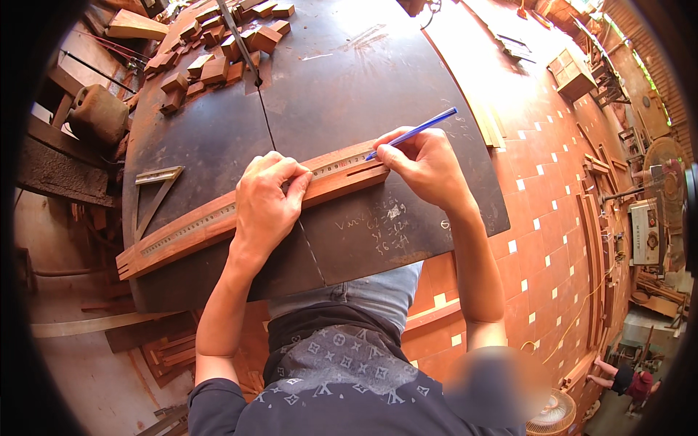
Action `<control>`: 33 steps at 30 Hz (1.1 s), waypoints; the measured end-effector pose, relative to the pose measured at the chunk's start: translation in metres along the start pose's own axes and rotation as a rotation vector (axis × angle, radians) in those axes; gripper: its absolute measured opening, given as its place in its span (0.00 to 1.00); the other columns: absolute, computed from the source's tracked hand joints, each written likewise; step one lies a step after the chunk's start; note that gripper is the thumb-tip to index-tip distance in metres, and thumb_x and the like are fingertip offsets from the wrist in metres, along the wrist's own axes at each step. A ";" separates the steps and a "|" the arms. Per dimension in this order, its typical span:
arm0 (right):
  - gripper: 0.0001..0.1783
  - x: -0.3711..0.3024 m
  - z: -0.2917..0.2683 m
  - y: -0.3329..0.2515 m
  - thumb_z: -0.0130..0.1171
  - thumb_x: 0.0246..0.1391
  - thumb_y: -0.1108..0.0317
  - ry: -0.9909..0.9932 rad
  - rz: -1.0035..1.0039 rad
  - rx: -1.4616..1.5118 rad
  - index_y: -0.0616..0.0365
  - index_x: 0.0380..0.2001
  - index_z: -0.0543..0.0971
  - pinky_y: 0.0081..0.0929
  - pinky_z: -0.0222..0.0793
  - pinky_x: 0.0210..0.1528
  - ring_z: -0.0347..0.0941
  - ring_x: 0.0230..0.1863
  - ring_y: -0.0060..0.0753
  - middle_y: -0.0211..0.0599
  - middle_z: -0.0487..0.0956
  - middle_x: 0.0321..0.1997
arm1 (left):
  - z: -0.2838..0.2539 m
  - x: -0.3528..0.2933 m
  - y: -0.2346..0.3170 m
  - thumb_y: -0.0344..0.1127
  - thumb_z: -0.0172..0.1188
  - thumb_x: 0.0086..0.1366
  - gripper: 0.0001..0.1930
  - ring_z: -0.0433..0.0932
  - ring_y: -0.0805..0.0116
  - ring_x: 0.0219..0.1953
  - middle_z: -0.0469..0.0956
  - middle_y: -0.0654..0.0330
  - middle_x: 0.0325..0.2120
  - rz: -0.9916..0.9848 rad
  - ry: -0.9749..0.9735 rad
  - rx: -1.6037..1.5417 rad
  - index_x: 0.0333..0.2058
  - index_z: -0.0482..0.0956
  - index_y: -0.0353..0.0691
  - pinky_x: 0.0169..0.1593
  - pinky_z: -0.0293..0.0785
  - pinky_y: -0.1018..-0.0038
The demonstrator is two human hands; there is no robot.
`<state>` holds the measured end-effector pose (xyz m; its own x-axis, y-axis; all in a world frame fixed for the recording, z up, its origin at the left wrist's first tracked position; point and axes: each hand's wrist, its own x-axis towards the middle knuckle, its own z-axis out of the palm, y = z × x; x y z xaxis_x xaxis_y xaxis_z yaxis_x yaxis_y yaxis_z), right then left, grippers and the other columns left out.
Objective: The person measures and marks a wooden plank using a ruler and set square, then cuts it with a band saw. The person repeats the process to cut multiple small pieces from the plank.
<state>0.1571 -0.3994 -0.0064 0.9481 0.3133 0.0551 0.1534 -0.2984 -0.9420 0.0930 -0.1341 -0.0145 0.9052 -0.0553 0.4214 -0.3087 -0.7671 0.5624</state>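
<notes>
Left hand (269, 192): centre of this clock; thumb and forefinger drawn together on the long silver metal measuring strip (338, 166), seemingly pinning it to the wood; the other fingertips are hidden.
Right hand (429, 167): at 3 o'clock, pinching the slim blue plastic pen (429, 125) between thumb and fingers, its tail tilted up toward 2 o'clock.
Pen tip: between 2 and 3 o'clock, at the strip near its right end; whether it touches wood or only metal cannot be told.
Strip: lies lengthwise along the bar's top, passing beneath the left hand.
Long reddish-brown wooden bar (327, 190): runs from 8 o'clock to between 2 and 3, resting across the broad dark tabletop (407, 73); a narrow dark slot shows near its right end, notches at its left.
Marking: judged to be the step in hand, a length being read off and pencilled in by pen.
Next stroke: would call for a still strip, light left pressure and a short pen line at the chosen graduation.
Tabletop surroundings: a triangular set square (156, 192) at 9 o'clock, small reddish-brown wooden blocks (214, 70) heaped at 11, white handwritten marks (385, 229) between 3 and 4.
Beyond: reddish tiled floor (523, 196) at 3 o'clock.
</notes>
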 end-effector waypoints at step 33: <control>0.12 -0.002 0.008 -0.009 0.67 0.64 0.67 0.051 -0.048 -0.195 0.68 0.39 0.90 0.25 0.79 0.39 0.83 0.32 0.23 0.40 0.89 0.30 | -0.002 0.000 0.000 0.26 0.71 0.64 0.03 0.80 0.57 0.37 0.81 0.56 0.30 0.004 -0.022 0.013 0.33 0.87 0.34 0.43 0.76 0.63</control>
<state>0.1518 -0.3901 -0.0002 0.9504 0.2870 0.1195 0.2451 -0.4550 -0.8561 0.0922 -0.1326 -0.0127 0.9101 -0.0728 0.4079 -0.3090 -0.7751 0.5511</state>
